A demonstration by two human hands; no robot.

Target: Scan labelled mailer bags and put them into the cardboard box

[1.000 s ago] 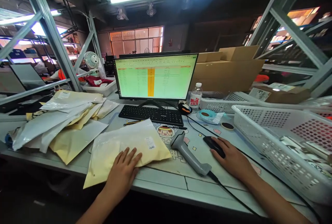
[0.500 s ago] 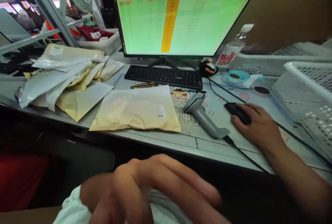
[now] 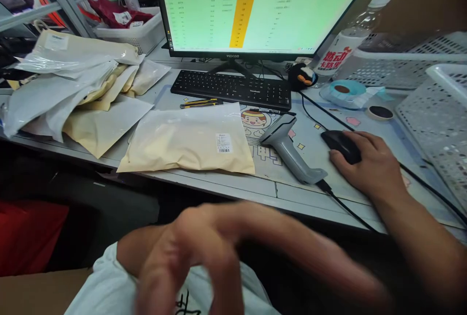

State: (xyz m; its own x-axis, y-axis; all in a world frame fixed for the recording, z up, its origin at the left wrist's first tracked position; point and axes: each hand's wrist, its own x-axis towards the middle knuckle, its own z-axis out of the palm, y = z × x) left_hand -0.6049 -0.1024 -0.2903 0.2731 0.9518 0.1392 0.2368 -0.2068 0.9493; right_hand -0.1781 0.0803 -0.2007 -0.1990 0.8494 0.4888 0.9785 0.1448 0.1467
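Observation:
My right hand (image 3: 377, 162) rests over a black computer mouse (image 3: 343, 147) on the desk mat, fingers curved round it. Close to the camera, my left hand (image 3: 204, 242) is raised in front of the desk edge, partly blurred. Its fingers are bent and apart, one reaching out to the right, with nothing visible in them. Beyond it a cream padded mailer (image 3: 182, 142) with a white barcode label lies flat along the desk edge. A grey barcode scanner (image 3: 290, 149) lies on its side between that mailer and the mouse.
A black keyboard (image 3: 229, 89) sits below a monitor (image 3: 204, 18) showing a green table with an orange column. Several mailers (image 3: 87, 91) are piled at left. At right are a bottle (image 3: 343, 47), blue tape roll (image 3: 343, 89) and white basket (image 3: 419, 111). The scanner cable (image 3: 352, 213) crosses the edge.
The view has tipped downward. My left hand's fingers have spread, one extending farther right. My right hand stays on the mouse, and the mailer and scanner lie as before.

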